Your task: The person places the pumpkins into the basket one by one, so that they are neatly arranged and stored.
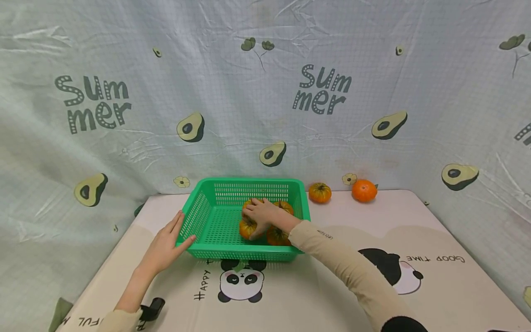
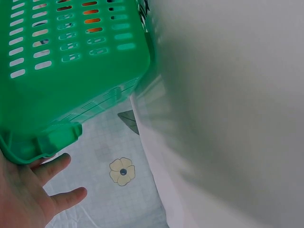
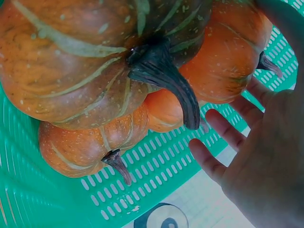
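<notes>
A green plastic basket (image 1: 244, 252) stands on the table mat, holding several small orange pumpkins (image 1: 278, 237). My right hand (image 1: 259, 216) reaches into it and rests on top of the pumpkins with fingers spread. In the right wrist view the fingers (image 3: 223, 137) lie straight beside the stemmed pumpkins (image 3: 71, 61) over the basket's mesh floor (image 3: 156, 166). My left hand (image 1: 176, 233) touches the basket's front left corner with straight fingers. The left wrist view shows that palm (image 2: 28, 194) at the basket's corner (image 2: 42, 142).
Behind the basket to the right, one small pumpkin (image 1: 320, 192) and an orange (image 1: 364, 190) sit by the backdrop cloth (image 1: 265, 92). The mat (image 1: 435, 276) carries panda prints. A small black object (image 1: 153, 308) lies near the front left edge.
</notes>
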A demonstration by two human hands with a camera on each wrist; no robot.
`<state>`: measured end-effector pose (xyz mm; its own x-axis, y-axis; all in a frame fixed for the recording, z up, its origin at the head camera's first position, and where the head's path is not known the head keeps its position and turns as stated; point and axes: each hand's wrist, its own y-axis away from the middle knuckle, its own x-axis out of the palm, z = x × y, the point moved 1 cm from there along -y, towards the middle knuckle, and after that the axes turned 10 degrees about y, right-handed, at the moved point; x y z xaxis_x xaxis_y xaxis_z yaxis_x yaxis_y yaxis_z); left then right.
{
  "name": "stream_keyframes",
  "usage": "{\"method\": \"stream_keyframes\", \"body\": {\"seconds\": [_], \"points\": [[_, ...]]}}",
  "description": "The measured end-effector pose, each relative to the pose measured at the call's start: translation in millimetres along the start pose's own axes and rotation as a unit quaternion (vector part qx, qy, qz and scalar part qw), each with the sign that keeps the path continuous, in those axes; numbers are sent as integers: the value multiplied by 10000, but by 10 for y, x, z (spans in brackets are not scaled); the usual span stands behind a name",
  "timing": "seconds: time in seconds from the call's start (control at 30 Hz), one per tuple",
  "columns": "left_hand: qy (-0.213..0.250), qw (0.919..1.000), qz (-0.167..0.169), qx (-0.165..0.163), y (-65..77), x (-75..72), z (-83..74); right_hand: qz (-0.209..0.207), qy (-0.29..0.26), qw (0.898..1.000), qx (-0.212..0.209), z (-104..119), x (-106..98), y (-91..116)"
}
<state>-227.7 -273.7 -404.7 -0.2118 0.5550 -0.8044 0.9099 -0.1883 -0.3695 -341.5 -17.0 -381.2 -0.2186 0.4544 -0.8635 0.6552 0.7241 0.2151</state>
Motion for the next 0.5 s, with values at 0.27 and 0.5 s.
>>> {"method": "stream_keyframes", "body": {"seconds": [0.27, 0.5], "points": [[-16, 10000, 9, -41, -4, -3, -7, 122, -98, 9999, -57, -13, -3, -8], [-34, 10000, 6, -54, 0, 1, -2, 45, -238, 9997, -50, -11, -14, -2]]}}
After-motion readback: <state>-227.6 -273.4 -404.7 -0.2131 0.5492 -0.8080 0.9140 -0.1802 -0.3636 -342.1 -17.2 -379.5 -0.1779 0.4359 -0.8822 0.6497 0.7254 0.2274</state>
